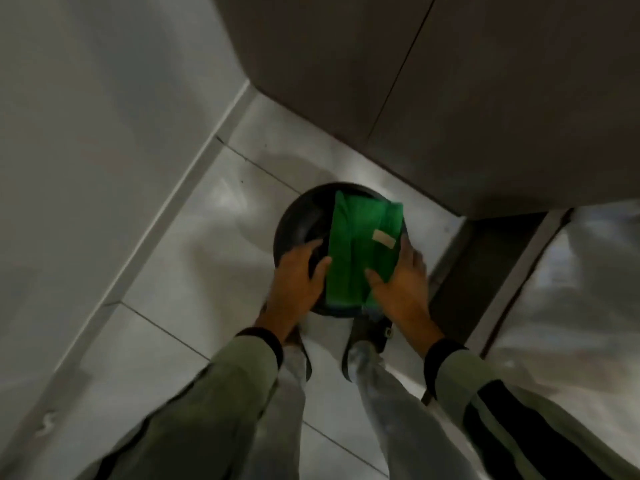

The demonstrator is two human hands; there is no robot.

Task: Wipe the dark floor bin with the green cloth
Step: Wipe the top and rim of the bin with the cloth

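While the green cloth (363,251) lies across the dark floor bin (301,220) with its long axis running 12 to 6 o'clock, we press its 5 o'clock corner under the flat, open right hand (398,282), and the open left hand (298,275) steadies the rim at 8 o'clock.

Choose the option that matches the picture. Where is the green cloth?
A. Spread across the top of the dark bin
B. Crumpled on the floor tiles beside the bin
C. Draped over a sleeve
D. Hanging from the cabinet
A: the cloth lies flat over the top of the bin, with the left hand and right hand at its near edge.
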